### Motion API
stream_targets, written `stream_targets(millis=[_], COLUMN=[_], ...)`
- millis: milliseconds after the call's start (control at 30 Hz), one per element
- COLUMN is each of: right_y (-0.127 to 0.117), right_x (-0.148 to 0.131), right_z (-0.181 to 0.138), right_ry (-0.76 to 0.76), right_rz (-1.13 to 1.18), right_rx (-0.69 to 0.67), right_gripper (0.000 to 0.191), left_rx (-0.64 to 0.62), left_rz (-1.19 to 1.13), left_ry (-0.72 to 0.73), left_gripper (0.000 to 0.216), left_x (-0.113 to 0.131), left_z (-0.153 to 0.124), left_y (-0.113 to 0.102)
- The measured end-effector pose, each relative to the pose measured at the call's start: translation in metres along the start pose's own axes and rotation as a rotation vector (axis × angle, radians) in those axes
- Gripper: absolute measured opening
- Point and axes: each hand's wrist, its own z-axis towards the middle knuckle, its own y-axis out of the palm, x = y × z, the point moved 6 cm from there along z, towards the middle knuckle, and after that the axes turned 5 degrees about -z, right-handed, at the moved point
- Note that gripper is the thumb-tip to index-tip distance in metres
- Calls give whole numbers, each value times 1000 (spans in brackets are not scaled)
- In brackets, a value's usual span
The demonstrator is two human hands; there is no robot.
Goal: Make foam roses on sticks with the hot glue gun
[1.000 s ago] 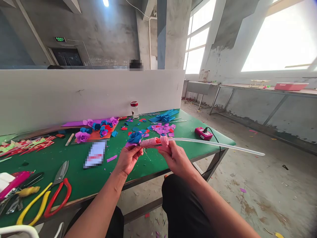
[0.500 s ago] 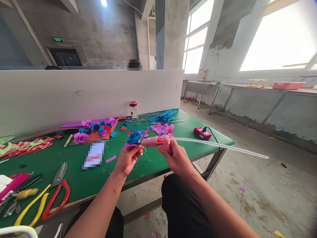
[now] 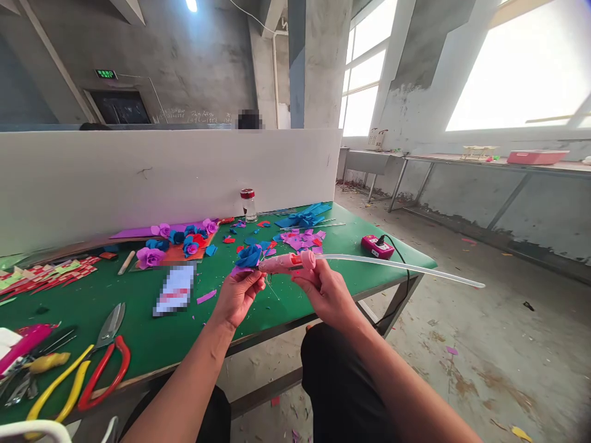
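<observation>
Between the fingers of my left hand (image 3: 239, 296) is a paper flower (image 3: 248, 257) with blue petals and purple ones below. My right hand (image 3: 329, 292) is closed around a pink glue gun (image 3: 281, 263). Its nozzle points left and meets the flower's edge; whether they touch I cannot tell. A long translucent glue stick (image 3: 406, 264) runs out of the gun's back end and droops to the right past the table edge. Thin glue strands hang below the flower. Loose purple paper petals (image 3: 302, 240) lie on the table just behind the gun.
On the green table (image 3: 258, 326) lie finished paper flowers (image 3: 152, 253), red-and-yellow-handled shears (image 3: 104, 357), a lidded glass jar (image 3: 249, 206) and blue paper (image 3: 307, 216). A pink power box (image 3: 377, 247) with a black cord sits near the right edge. A white partition (image 3: 184, 172) stands behind.
The glue stick's free end has drawn left toward the gun. The gun's nozzle has shifted slightly left against the flower, and both hands hold their grip.
</observation>
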Motion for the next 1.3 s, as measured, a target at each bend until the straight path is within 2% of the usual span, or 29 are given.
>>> stream_targets(millis=[167,367,533,700,800,967,1133,1300], right_y=[-7,9,13,2,-4,-3,7,18], right_x=[12,30,35,38,38,52,76,91], right_z=[2,8,10,9,11,13,13,17], right_ry=[84,170,169,182,197,317,445,473], right_rz=[129,405,361,274,309,492,542,548], right_rx=[-22,-157,-141,-64,-45,-133,-256,-248], right_gripper=[21,40,37,36,37,46,50,51], left_rx=[12,9,27,26,37,62,65,50], left_rz=[-38,-122,-151,-151,-171,-231,-292,-319], left_ry=[-15,-78,-122,-101,-98,-125,-167,-192], left_gripper=[25,28,29,28,28,28,26,24], left_x=[-2,-11,-16,-12,-10,-11,-14,-16], left_z=[0,0,0,-1,0,0,0,-1], left_y=[-1,1,2,1,-1,-3,-1,3])
